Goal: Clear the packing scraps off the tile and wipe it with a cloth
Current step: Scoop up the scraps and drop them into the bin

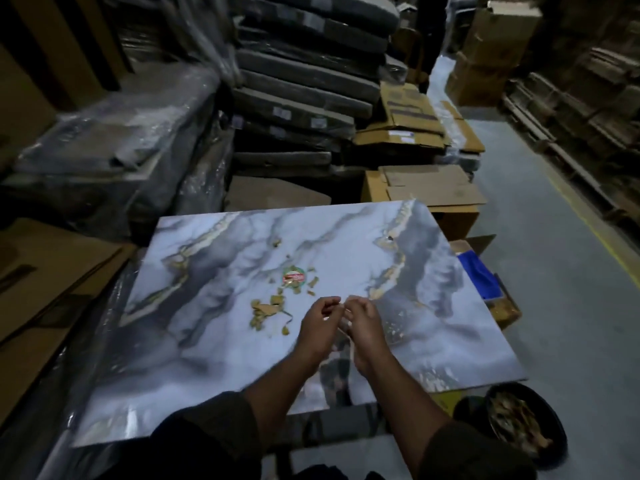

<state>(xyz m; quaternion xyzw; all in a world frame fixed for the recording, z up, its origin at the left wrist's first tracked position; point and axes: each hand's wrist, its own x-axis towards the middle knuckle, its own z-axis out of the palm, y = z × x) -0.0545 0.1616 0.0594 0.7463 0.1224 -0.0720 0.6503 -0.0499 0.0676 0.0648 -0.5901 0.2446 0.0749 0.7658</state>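
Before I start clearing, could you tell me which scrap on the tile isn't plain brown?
The round sticker near the tile's middle: green-rimmed with red print, while the surrounding scraps are tan.

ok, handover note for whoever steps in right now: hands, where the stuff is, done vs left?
Left hand and right hand: both over the near middle of the marble-pattern tile, fingers curled and close together; whether they pinch a scrap cannot be told.
Cardboard scraps lie scattered mid-tile, around a round red and green sticker.
Black bin, on the floor at the tile's near right corner, already holds scraps.
Blue cloth sits in a box past the tile's right edge.
Done: some scraps binned, it seems.
Left: the remaining scraps, the sticker, then the wipe.
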